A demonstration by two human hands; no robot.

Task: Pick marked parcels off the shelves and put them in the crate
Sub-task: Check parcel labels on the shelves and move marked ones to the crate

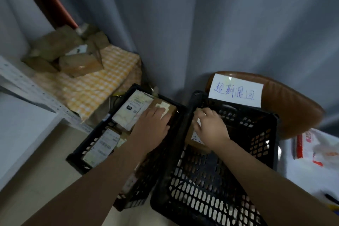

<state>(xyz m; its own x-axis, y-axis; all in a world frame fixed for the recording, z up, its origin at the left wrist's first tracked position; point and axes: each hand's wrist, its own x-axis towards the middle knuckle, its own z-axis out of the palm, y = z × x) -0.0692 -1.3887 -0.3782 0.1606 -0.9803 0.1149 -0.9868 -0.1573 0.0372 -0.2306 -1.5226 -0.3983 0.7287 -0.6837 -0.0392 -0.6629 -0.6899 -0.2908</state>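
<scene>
Two black perforated crates stand side by side on the floor. The left crate (86,147) holds several labelled parcels, among them a white one (131,110). My left hand (153,123) rests flat on a brown box (166,109) in that crate. The right crate (256,134) carries a white handwritten sign (236,91) on its far rim. Inside it lies a brown cardboard parcel (194,136) with a white label. My right hand (211,127) lies on this parcel with its fingers curled over the far edge.
A metal shelf (23,86) at the left bears a yellow checked cloth (95,82) with several brown parcels (69,51). A grey curtain hangs behind. A brown chair (293,101) stands behind the right crate. A white and red bag (315,147) lies at the right.
</scene>
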